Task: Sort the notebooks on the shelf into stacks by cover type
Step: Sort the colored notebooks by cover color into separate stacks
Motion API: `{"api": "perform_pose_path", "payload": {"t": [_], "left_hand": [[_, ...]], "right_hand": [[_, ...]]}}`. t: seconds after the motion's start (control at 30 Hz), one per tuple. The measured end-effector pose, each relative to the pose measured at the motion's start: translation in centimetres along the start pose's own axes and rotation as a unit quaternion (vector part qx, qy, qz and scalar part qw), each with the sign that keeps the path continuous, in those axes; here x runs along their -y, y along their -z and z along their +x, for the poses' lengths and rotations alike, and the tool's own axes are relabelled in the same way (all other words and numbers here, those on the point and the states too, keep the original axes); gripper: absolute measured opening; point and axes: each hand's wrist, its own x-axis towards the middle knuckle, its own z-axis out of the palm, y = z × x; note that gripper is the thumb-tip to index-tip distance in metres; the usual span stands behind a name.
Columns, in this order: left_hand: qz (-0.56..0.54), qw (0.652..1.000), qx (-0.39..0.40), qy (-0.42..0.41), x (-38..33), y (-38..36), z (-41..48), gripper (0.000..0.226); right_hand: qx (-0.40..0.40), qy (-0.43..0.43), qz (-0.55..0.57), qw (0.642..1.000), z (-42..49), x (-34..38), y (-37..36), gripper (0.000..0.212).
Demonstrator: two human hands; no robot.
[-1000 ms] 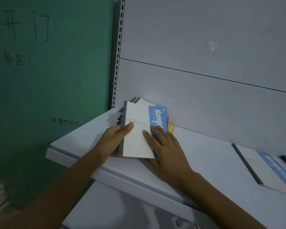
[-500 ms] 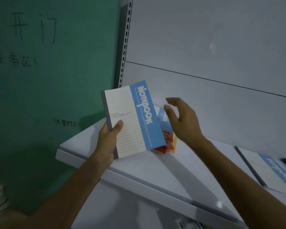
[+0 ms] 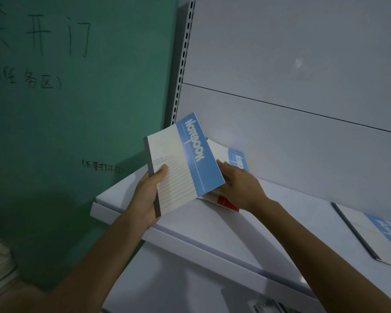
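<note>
Two grips: left hand [image 3: 145, 196] pinches raised notebook [image 3: 181, 168], thumb on cover; right hand [image 3: 238, 188] curls round second notebook [image 3: 236, 158] over shelf [image 3: 190, 224].

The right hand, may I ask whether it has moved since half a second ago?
Yes. The right hand has dropped from above the pile of notebooks onto it, toward the shelf, fingertips hidden behind the notebook in the left hand.

One wide head-worn view, forward and down, close above the shelf's [image 3: 201, 224] left end.

White shelf [image 3: 212, 227] bears a notebook pile [image 3: 226, 202] and a lone notebook [image 3: 370, 233].
</note>
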Motion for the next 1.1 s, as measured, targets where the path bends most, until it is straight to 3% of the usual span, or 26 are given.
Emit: {"api": "perform_pose_path", "payload": {"t": [0.07,0.2,0.4,0.53,0.63,0.7,0.77,0.9,1.1], "left_hand": [[-0.002,1.000,-0.002,0.005,0.0,-0.1,0.1,0.031],[-0.002,1.000,-0.004,0.025,-0.1,0.0,0.3,0.033],[0.064,0.998,-0.004,-0.009,0.3,-0.6,0.2,0.021],[0.103,0.994,-0.015,-0.020,0.4,-0.9,0.1,0.023],[0.096,0.995,-0.009,-0.011,0.3,-0.9,0.1,0.043],[0.065,0.998,0.003,0.017,0.2,-0.8,0.2,0.058],[0.077,0.997,0.026,0.016,0.3,-1.0,0.0,0.056],[0.138,0.987,0.031,-0.072,0.8,-1.3,-0.7,0.021],[0.218,0.962,0.066,-0.151,1.3,-1.5,-1.6,0.023]], "right_hand": [[-0.028,-0.007,0.015,0.999,-1.1,-0.3,0.5,0.047],[-0.161,-0.046,0.141,0.976,-1.7,-1.0,1.6,0.032],[-0.370,-0.055,0.296,0.879,-1.4,0.8,5.0,0.021],[-0.329,0.078,0.118,0.934,-2.6,4.3,5.4,0.038],[-0.235,0.209,-0.081,0.946,-4.1,6.2,2.4,0.043],[-0.144,0.223,-0.140,0.954,-5.1,6.6,-0.3,0.047],[-0.083,0.219,-0.119,0.965,-5.9,6.1,-2.0,0.048],[-0.061,0.193,0.019,0.979,-6.9,5.5,-2.2,0.054],[-0.224,0.023,0.173,0.959,-6.8,4.0,-1.6,0.051]]}}
